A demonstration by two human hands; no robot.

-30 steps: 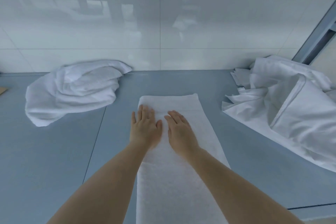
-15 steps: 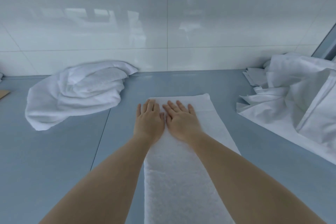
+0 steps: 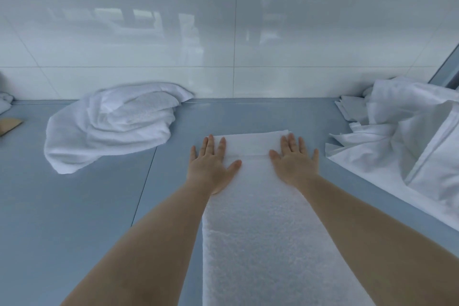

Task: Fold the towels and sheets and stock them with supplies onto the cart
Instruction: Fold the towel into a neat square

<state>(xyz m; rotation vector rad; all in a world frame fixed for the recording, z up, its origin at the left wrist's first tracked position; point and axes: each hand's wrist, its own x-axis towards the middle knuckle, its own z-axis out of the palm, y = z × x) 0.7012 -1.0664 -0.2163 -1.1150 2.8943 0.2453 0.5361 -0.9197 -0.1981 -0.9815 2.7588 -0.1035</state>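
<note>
A long white towel [image 3: 258, 218], folded into a narrow strip, lies flat on the blue-grey table [image 3: 74, 218] and runs from the near edge toward the wall. My left hand [image 3: 211, 164] presses flat on the strip's far left edge, fingers spread, partly on the table. My right hand [image 3: 294, 159] lies flat on the far right edge, fingers spread. Neither hand grips anything. A crumpled white towel [image 3: 111, 124] sits at the back left. A rumpled white sheet [image 3: 407, 139] is heaped at the right.
A white tiled wall [image 3: 223, 32] rises directly behind the table. At the far left edge lie a tan object [image 3: 10, 125] and a bit of white cloth [image 3: 5, 103]. A table seam [image 3: 146, 181] runs left of the strip.
My hands have slid apart from the middle of the towel to its left and right edges, near the far end. The view shifted slightly.
</note>
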